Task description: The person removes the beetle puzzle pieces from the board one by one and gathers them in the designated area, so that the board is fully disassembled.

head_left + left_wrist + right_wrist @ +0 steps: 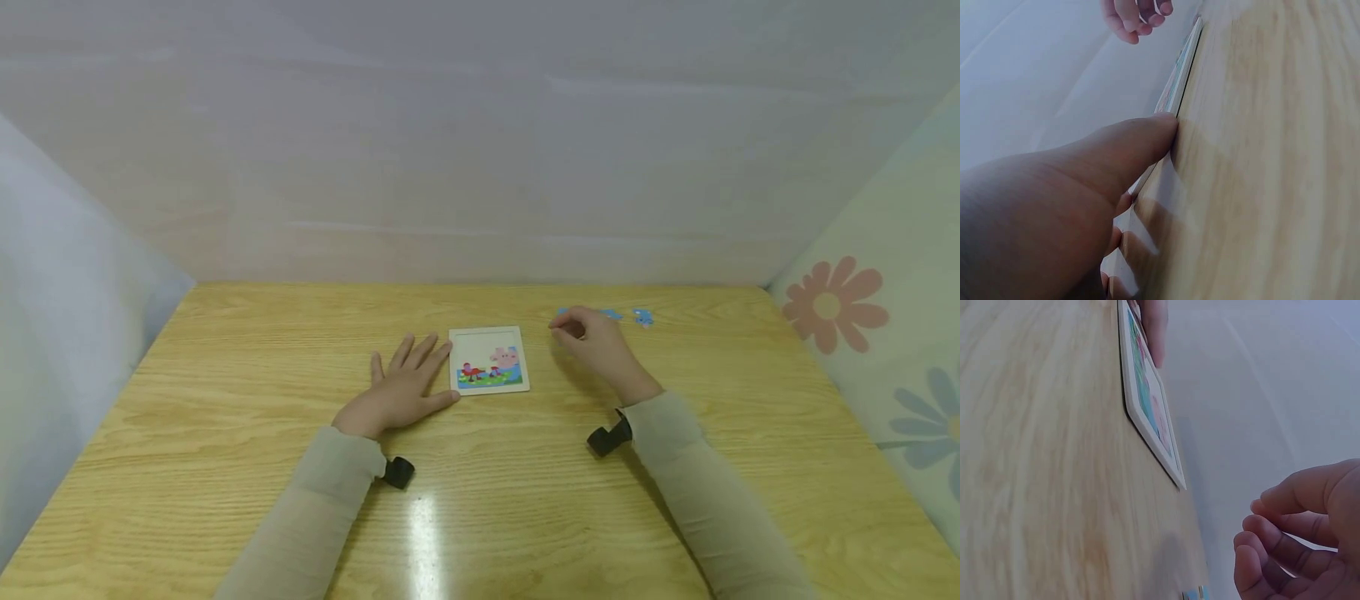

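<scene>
A square white-framed jigsaw puzzle lies flat on the table. Picture pieces fill its lower part and right side, showing a pink pig's face, red figures and green grass; the upper left is bare white board. My left hand rests beside it, fingers spread, thumb and index fingertip touching the frame's left edge. Right of the frame, my right hand hovers with loosely bent fingers, thumb near the index fingertip. Nothing shows between those fingertips in the right wrist view. Behind that hand lie blue puzzle pieces, partly hidden by it.
The wooden table meets a pale cloth backdrop behind the pieces. A side panel with printed flowers stands on the right. Both wrists carry black camera mounts.
</scene>
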A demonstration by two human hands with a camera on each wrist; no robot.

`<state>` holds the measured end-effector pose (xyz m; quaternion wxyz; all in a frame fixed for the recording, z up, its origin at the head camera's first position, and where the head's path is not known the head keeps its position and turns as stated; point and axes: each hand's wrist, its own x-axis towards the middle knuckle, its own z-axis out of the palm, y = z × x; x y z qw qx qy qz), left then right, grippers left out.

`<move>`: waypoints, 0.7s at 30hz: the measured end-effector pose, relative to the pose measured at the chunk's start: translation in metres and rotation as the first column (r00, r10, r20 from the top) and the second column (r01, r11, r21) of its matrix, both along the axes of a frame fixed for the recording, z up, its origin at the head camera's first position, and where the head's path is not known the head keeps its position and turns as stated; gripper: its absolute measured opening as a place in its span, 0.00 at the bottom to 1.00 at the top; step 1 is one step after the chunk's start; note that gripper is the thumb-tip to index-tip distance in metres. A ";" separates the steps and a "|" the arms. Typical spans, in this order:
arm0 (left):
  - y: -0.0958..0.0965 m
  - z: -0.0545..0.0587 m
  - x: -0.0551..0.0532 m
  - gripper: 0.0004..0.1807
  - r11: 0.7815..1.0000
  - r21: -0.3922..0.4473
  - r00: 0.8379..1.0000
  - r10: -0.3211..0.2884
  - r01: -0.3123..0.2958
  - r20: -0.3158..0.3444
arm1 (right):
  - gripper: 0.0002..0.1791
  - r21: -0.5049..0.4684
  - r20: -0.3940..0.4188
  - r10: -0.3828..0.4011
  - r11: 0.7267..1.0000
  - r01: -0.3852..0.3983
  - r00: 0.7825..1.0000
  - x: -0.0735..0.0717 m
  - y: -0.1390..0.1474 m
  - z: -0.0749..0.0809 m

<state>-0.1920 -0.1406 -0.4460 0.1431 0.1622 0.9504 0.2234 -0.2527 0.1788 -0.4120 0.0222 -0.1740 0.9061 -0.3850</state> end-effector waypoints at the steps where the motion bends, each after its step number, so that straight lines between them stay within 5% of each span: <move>1: 0.000 0.000 0.000 0.46 1.000 0.000 1.000 0.000 0.000 -0.001 | 0.12 -0.001 0.004 0.006 1.000 -0.006 1.000 0.000 -0.003 0.000; 21: 0.001 0.001 0.000 0.47 1.000 0.027 1.000 0.004 -0.005 0.022 | 0.13 0.007 0.136 0.092 0.996 -0.094 0.986 -0.001 -0.038 -0.013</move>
